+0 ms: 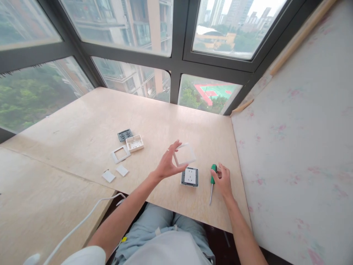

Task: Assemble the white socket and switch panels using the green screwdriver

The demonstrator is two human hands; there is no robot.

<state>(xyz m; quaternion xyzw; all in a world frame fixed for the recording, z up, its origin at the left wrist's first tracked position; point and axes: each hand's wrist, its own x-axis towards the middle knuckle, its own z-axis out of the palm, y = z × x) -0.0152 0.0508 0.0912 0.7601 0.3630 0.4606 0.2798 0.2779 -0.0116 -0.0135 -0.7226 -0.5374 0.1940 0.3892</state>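
Observation:
My left hand (168, 162) pinches a thin white socket cover frame (190, 161) by its left edge, thumb below and fingers above. The frame is raised and tilted. Just below it on the table sits a wall socket (190, 176) with a white face of slots and a dark grey surround, in a white box. To the right, my right hand (223, 178) is at the green handle of a screwdriver (213, 176), with the thumb over the handle and the other fingers curled. The screwdriver's metal shaft points toward me.
Left on the table are a grey socket module (125, 135), a white mounting box (135, 143), another cover frame (113, 157) and two small white plates (109, 176) (122, 170). A white cable (85, 217) crosses the near left edge. Windows stand behind, a papered wall (292, 147) right.

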